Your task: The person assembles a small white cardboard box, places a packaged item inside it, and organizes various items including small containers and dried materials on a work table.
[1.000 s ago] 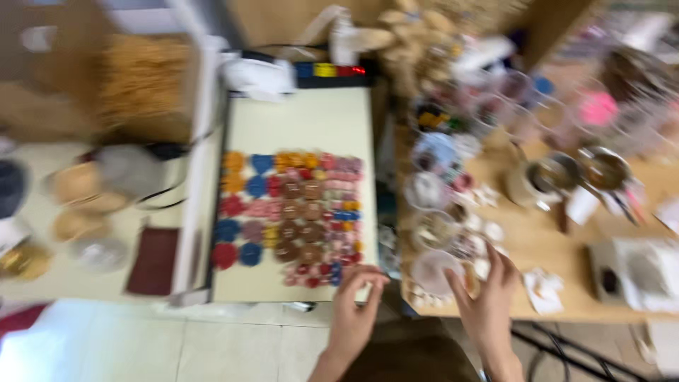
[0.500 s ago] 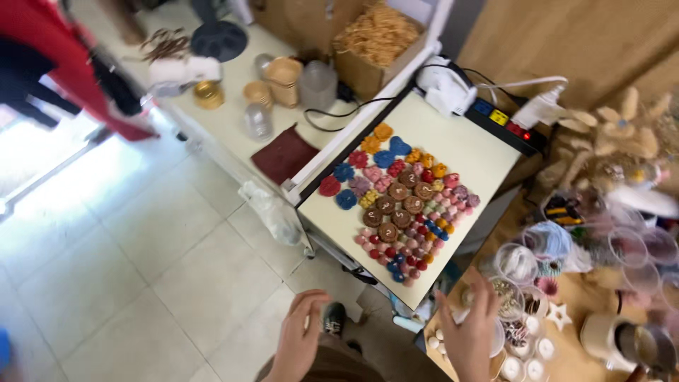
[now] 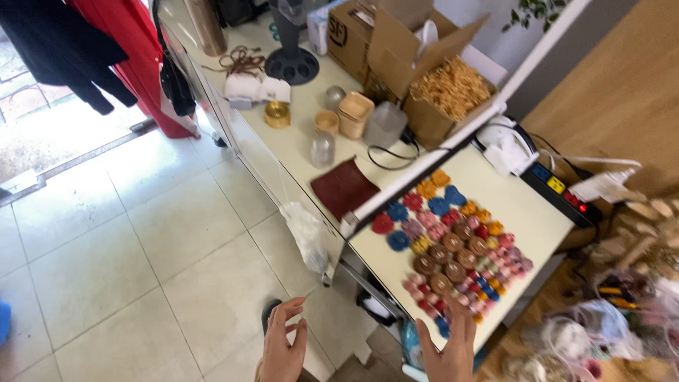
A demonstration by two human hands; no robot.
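A: What is sitting closest to the camera?

B: Two bare hands are reaching out at the bottom edge. The left hand (image 3: 283,346) is hanging over the pale tiled floor (image 3: 141,269) with its grip spread, fingers apart, holding nothing. The right hand (image 3: 449,350) is also showing a spread grip, empty, with its fingertips just at the near edge of a cream board (image 3: 530,212).

A: What is lying on the board?

B: A tight cluster of small wax shapes (image 3: 453,247) is covering its near half: brown rounds in the middle, with red, blue, orange and pink ones around them. The shapes are lying just beyond the right hand, not touching it.

A: And further off?

B: A clear plastic bag (image 3: 305,233) is hanging off the corner of a long white bench (image 3: 297,134). On the bench a dark red cloth (image 3: 344,187) is lying flat, with small jars (image 3: 324,138) near it. Behind them an open cardboard box (image 3: 431,78) is holding straw-coloured shreds. A black power strip (image 3: 559,187) is lying at the board's far side. Red and black clothes (image 3: 106,49) are hanging at the far left.
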